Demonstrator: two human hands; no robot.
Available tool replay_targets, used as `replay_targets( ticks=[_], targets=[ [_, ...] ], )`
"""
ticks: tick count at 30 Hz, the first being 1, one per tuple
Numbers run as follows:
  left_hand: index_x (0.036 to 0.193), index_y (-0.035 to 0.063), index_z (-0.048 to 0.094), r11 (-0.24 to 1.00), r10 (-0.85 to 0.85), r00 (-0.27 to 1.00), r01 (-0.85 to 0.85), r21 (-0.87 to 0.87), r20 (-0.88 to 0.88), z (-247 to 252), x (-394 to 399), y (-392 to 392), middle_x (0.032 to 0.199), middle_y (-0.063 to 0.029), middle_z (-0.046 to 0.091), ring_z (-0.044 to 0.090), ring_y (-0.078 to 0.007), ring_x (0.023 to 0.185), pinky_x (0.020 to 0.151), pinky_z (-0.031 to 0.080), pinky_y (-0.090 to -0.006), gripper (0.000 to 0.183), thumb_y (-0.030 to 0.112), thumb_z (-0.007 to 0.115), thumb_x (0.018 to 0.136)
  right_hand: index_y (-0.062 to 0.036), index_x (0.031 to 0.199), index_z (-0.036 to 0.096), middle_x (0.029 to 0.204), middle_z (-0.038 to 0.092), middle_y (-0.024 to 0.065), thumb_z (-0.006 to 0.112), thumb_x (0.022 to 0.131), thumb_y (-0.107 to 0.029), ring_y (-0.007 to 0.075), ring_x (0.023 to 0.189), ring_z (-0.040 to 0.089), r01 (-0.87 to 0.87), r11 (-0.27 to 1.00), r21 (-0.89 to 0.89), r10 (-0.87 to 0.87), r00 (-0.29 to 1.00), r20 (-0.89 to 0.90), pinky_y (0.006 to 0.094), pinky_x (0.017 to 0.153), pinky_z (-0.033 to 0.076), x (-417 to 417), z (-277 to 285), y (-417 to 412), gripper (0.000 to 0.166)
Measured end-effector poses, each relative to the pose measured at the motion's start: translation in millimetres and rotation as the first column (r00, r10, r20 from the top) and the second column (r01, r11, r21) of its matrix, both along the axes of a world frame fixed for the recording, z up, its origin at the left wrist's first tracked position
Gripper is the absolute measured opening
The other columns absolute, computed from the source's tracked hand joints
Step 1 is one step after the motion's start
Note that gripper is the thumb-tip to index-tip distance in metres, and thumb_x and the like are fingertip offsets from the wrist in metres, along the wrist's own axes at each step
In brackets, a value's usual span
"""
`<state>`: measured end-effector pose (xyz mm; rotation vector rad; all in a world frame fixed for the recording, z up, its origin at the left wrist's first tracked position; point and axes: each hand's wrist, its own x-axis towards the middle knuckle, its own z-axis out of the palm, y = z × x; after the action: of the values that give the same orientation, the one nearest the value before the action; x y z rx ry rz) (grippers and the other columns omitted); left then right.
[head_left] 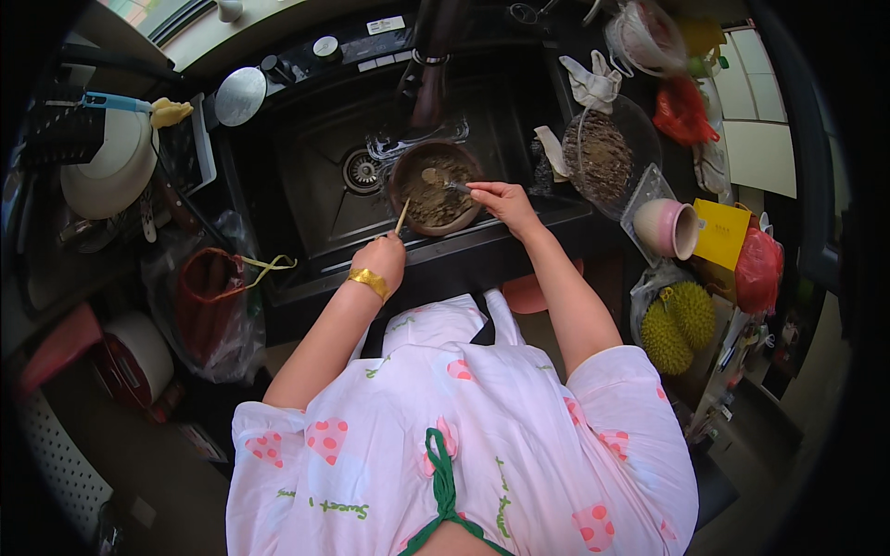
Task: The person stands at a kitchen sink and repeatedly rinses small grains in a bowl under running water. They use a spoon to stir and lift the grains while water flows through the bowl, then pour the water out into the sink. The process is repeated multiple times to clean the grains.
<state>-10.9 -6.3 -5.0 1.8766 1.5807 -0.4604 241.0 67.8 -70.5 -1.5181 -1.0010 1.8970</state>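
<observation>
A round brown pot (pixel 467 154) stands in the black sink (pixel 306 167), partly filled with loose brown soil (pixel 434 201). My right hand (pixel 506 205) grips a spoon (pixel 455 186) by its dark handle, and the spoon's bowl rests in the soil, coated with it. In my left hand (pixel 379 261) is a thin wooden stick, perhaps a chopstick (pixel 402 217), whose tip points up at the pot's left rim. Whether that tip touches the pot, I cannot tell.
Right of the sink, a clear plastic bowl (pixel 646 132) holds more soil beside white gloves (pixel 594 80). A pink-and-cream pot (pixel 664 229) lies on its side near a yellow box (pixel 719 233) and durians (pixel 678 323). The faucet (pixel 427 97) rises behind the pot. Bagged items (pixel 208 306) sit left.
</observation>
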Motion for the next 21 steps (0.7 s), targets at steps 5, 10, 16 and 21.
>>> replay_targets(
  ticks=[5,10,16,21],
  targets=[
    [0.112,-0.0037,0.055,0.999,0.017,1.0,-0.017,-0.028,0.019,-0.5,2.8,0.6,0.086,-0.0213,0.066,0.066,-0.0359,0.081,0.069,0.054,-0.0431,0.027,0.006,0.046,0.087,-0.0015,0.109,0.066,0.069,0.059,-0.0066,0.066,0.086,-0.011,-0.0014,0.049,0.038,0.061,0.998,-0.012,-0.062,0.998,-0.019,0.014,0.044,0.026,12.2,34.5,-1.3,0.025],
    [0.1,-0.0031,0.057,1.0,0.011,0.999,-0.011,0.003,0.047,-0.2,5.8,1.9,0.085,-0.0198,0.067,0.066,-0.0358,0.081,0.069,0.055,-0.0425,0.02,0.005,0.045,0.087,-0.0022,0.108,0.067,0.071,0.059,-0.0063,0.066,0.085,-0.011,-0.0016,0.047,0.037,0.232,0.973,0.021,-0.229,0.97,-0.082,0.0148,0.042,0.025,53.8,78.3,-0.1,0.024],
    [0.101,-0.0021,0.058,0.999,-0.035,0.999,0.035,0.003,0.016,-2.6,8.0,2.9,0.088,-0.0196,0.067,0.066,-0.0348,0.083,0.07,0.055,-0.0419,0.021,0.005,0.046,0.086,-0.0039,0.11,0.066,0.066,0.054,-0.0089,0.066,0.086,-0.011,-0.0019,0.045,0.033,0.462,0.873,0.157,-0.454,0.887,-0.091,0.0151,0.038,0.021,138.5,113.4,-0.9,0.025],
    [0.109,-0.0009,0.058,0.999,-0.034,0.999,0.034,-0.01,0.026,-6.5,7.7,3.8,0.087,-0.0209,0.066,0.065,-0.0372,0.082,0.07,0.053,-0.0449,0.027,0.011,0.041,0.091,-0.0031,0.108,0.066,0.066,0.055,-0.0086,0.068,0.085,-0.014,-0.0014,0.046,0.035,0.538,0.782,0.316,-0.607,0.772,0.187,0.0154,0.039,0.023,196.9,107.6,-6.4,0.025]
  ],
)
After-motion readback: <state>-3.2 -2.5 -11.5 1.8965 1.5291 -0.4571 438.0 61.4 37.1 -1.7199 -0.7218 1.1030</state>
